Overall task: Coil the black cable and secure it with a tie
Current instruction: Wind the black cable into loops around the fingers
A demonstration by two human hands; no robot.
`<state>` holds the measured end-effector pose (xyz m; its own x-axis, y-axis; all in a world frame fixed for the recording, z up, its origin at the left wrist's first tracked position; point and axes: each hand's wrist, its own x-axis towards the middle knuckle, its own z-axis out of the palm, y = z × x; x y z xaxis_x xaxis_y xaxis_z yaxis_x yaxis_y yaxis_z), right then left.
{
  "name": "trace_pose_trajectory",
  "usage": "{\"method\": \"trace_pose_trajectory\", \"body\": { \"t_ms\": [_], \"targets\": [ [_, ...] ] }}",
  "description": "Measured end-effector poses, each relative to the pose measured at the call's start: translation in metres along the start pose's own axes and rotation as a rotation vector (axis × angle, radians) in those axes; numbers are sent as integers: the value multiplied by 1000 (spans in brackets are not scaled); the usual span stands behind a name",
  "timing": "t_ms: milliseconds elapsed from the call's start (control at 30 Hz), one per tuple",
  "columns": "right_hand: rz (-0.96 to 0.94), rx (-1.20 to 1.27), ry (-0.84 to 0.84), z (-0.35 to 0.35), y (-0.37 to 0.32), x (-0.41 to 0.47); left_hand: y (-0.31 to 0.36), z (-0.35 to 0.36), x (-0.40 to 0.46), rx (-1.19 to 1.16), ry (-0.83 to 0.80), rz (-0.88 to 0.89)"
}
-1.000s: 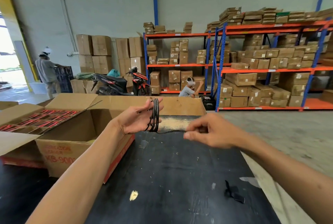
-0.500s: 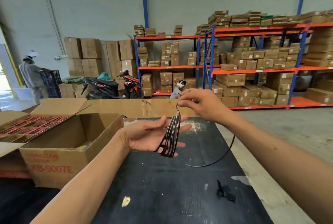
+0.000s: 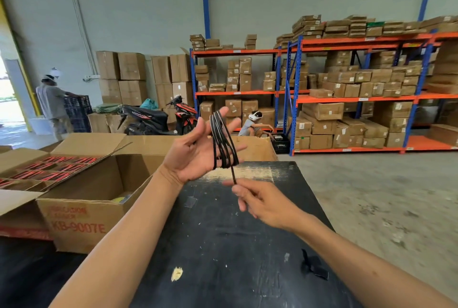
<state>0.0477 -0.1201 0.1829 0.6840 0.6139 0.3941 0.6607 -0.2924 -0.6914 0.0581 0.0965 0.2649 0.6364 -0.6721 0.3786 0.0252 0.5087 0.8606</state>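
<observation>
The black cable is wound in several loops around the spread fingers of my left hand, held palm-up above the far end of the black table. A short free end of the cable runs down from the coil to my right hand, which pinches it just below and to the right of the coil. A small black tie lies flat on the table near its right edge, close to my right forearm.
An open cardboard box marked KB-9007E stands left of the table, with another box of red-packed items behind it. Shelving racks with cartons, a motorbike and two other people are far off.
My right hand swung from above the coil down below it, laying another turn of cable. The hanging slack is now taken up. My left hand rose slightly.
</observation>
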Motion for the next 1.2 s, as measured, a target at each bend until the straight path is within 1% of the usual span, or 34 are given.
{"method": "trace_pose_trajectory", "body": {
  "t_ms": [67,167,267,400,467,533,600,667,733,833,900,967,1067,1200],
  "targets": [
    [-21,-86,-32,1,-5,-6,7,-9,-1,45,139,16],
    [-36,-139,-26,-5,-18,-8,10,-21,-4,96,307,-40],
    [-64,-242,-70,-21,-39,-2,0,-28,-12,119,361,-130],
    [-64,-391,-73,-54,-66,14,-16,-37,-24,135,327,-305],
    [-119,-537,-54,-74,-77,24,-24,-34,-27,167,269,-398],
    [-202,-745,-51,-93,-84,35,-31,-29,-27,183,224,-468],
    [-287,-935,-6,-109,-84,45,-36,-23,-27,175,181,-511],
    [-318,-994,84,-120,-79,51,-39,-16,-26,167,94,-532],
    [-298,-944,173,-124,-70,55,-40,-8,-25,132,-13,-540],
    [-159,-769,278,-121,-47,56,-38,4,-24,75,-129,-494],
    [-52,-652,283,-109,-29,53,-33,13,-21,24,-205,-427],
    [-13,-500,267,-90,-15,44,-25,19,-15,16,-254,-352],
    [-15,-363,215,-55,-6,28,-16,20,-6,16,-260,-241],
    [-3,-266,164,-11,0,10,-7,12,0,4,-183,-128]
  ]
}}
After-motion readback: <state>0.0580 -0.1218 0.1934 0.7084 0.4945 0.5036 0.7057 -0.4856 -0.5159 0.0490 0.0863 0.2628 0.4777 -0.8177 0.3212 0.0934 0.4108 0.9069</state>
